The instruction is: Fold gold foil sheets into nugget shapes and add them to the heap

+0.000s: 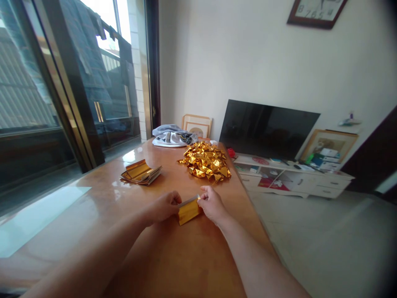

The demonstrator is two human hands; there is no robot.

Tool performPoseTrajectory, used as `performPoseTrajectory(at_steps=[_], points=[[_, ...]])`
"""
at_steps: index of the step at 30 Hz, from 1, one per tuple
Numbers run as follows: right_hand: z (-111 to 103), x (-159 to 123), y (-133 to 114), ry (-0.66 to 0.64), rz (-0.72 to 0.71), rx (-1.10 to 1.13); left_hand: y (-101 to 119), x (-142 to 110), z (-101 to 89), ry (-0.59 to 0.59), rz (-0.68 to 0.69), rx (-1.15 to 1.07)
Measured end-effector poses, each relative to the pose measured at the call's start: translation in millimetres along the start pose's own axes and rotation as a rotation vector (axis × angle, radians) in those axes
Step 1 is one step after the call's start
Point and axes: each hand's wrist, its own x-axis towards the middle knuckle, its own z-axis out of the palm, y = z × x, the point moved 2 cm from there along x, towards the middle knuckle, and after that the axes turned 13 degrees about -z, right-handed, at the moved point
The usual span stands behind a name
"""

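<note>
bare forearms lay nearest my camera, reaching up over a glossy brown table. at their ends, the left hand pinched the left end of a gold foil sheet and the right hand pinched its right end, so the sheet stretched between them; i could not tell whether its lower edge touched the tabletop. a greyish band ran along its upper edge, perhaps the back turned over, so i judged this piece only partly shaped. just beyond the hands sat a heap of folded gold pieces, which i took for finished work. off to the left, a loose stack of gold sheets with curling tops looked to me like what was left; i could count neither pile.
</note>
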Motion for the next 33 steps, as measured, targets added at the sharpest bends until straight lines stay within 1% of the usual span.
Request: performPoseTrajectory(at_steps=[2, 6, 9, 11, 13, 14, 15, 17, 18, 21, 22, 24, 26, 28, 31, 33], points=[[0.6, 0.2, 1.6, -0.012, -0.026, -0.085, -0.7, 0.9, 2.4, 0.040, 0.043, 0.084], [1.7, -0.1, 4.1, -0.040, -0.110, -0.288, 0.9, -0.7, 3.0, 0.073, 0.114, 0.159], [2.3, -1.0, 5.3, -0.059, -0.127, -0.314, 3.6, -3.7, 1.6, 0.053, 0.151, 0.184], [2.0, -1.7, 4.2, -0.074, -0.115, -0.321, 3.5, -4.4, 1.6, 0.009, 0.128, 0.136], [-0.2, -2.7, -1.4, -0.055, -0.136, -0.372, 1.6, -3.9, 2.8, -0.024, 0.080, 0.064], [-2.0, -3.7, -6.8, -0.033, -0.171, -0.417, 0.0, -3.4, 3.9, -0.031, 0.056, 0.024], [-3.9, -5.3, -14.0, -0.003, -0.229, -0.473, -1.7, -2.7, 5.2, -0.035, 0.036, -0.015], [-6.4, -10.9, -32.1, 0.017, -0.366, -0.556, -5.3, -1.1, 8.4, -0.036, 0.013, -0.090], [-6.4, -14.8, -41.3, -0.011, -0.413, -0.566, -7.1, -0.2, 10.0, -0.036, 0.009, -0.125], [-0.8, -29.6, -63.6, -0.257, -0.505, -0.569, -11.9, 3.4, 14.1, -0.028, 0.018, -0.208], [1.9, -34.6, -68.1, -0.345, -0.518, -0.567, -13.4, 4.8, 15.1, -0.019, 0.024, -0.217], [5.8, -41.7, -72.4, -0.442, -0.525, -0.559, -16.1, 7.3, 16.4, 0.010, 0.040, -0.200], [7.9, -44.5, -72.1, -0.491, -0.500, -0.551, -18.0, 9.1, 17.2, 0.026, 0.057, -0.163], [8.4, -44.0, -70.4, -0.513, -0.469, -0.543, -19.1, 9.8, 17.3, 0.012, 0.068, -0.155], [7.5, -42.0, -69.3, -0.518, -0.448, -0.535, -19.1, 9.0, 14.3, -0.025, 0.051, -0.183], [7.2, -41.6, -69.0, -0.516, -0.442, -0.535, -17.2, 7.1, 9.8, -0.007, 0.056, -0.176]])
